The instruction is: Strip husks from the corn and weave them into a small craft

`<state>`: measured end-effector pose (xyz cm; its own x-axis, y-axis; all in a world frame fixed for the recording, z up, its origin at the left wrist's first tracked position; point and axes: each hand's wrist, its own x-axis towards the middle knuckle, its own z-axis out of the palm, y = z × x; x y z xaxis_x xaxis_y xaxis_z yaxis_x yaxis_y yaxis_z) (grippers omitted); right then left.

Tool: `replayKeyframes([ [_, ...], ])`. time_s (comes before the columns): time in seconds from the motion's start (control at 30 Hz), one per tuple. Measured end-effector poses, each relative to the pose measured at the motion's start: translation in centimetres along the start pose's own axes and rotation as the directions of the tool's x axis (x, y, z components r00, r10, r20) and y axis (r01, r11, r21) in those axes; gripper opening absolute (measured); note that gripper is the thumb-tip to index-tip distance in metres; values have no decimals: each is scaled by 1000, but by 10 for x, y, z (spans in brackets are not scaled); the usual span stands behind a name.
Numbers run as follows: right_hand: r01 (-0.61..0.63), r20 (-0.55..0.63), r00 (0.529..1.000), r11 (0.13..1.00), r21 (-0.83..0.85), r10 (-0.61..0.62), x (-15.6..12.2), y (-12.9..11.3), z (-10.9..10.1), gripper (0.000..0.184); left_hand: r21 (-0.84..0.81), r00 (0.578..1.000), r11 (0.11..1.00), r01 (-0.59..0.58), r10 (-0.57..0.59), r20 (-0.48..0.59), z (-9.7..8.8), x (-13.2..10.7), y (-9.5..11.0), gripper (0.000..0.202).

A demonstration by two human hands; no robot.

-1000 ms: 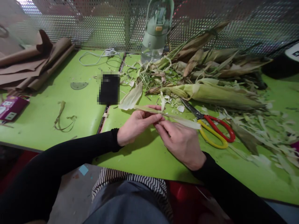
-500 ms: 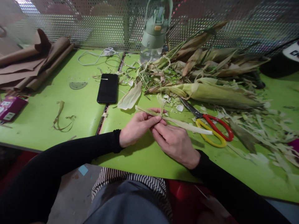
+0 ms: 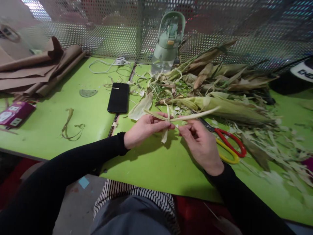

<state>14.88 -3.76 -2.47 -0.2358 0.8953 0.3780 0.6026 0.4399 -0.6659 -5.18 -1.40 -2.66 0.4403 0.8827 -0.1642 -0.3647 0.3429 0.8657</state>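
Observation:
Both hands hold a long pale strip of corn husk [image 3: 195, 115] just above the green table [image 3: 156, 163]. My left hand [image 3: 144, 129] pinches the strip near its middle, where a thinner strip crosses it and a short end hangs down. My right hand [image 3: 201, 143] is closed on the strip just to the right of that point. The strip's right end points up and right over an unhusked corn cob [image 3: 227, 106]. Red and yellow scissors [image 3: 227, 145] lie on the table, partly behind my right hand.
A heap of husks and stalks [image 3: 215, 71] fills the back right, with scraps [image 3: 276, 143] spread to the right. A black phone [image 3: 119, 97], a white cable [image 3: 107, 65], a green bottle [image 3: 167, 44], brown paper [image 3: 36, 70] and a purple packet [image 3: 14, 114] lie around. Perforated metal screen behind.
My right hand has shifted right and turned, lifting the strip's right end off the table. A short husk end now hangs below my left fingers. The view has tilted down slightly.

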Motion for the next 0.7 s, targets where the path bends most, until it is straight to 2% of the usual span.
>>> replayKeyframes([
  [0.1, 38, 9, 999, 995, 92, -39, -1, -3, 2, 29, 104, 998, 995, 3, -9, 60, 0, -1, -3, 19],
  [0.2, -2, 23, 1000, 988, 155, -2, -5, -10, 2, 26, 242, 994, 970, -12, -15, 110, 1, -5, -5, 24],
  [0.27, -43, 2, 999, 974, 224, 44, -7, -14, 0, 27, 307, 994, 951, -32, 0, 105, 2, -6, -4, 27],
  [0.37, -112, 36, 994, 939, 325, 106, -6, -15, -3, 27, 337, 997, 942, -4, -22, 74, 0, -5, -2, 28],
  [0.47, -171, 68, 985, 871, 461, 158, -3, -8, -3, 28, 280, 996, 959, 49, -70, 63, -1, -2, -1, 23],
  [0.53, -228, 95, 973, 829, 511, 209, 0, -3, -3, 28, 184, 996, 981, 58, -70, 60, 0, -1, -1, 20],
  [0.63, -326, 187, 944, 846, 422, 271, 3, 0, -1, 38, 15, 999, 1000, 23, -24, 33, 3, -3, -1, 15],
  [0.7, -328, 220, 938, 888, 321, 267, 3, -1, 0, 39, -50, 1000, 999, -9, 9, 16, 5, -5, -1, 17],
])
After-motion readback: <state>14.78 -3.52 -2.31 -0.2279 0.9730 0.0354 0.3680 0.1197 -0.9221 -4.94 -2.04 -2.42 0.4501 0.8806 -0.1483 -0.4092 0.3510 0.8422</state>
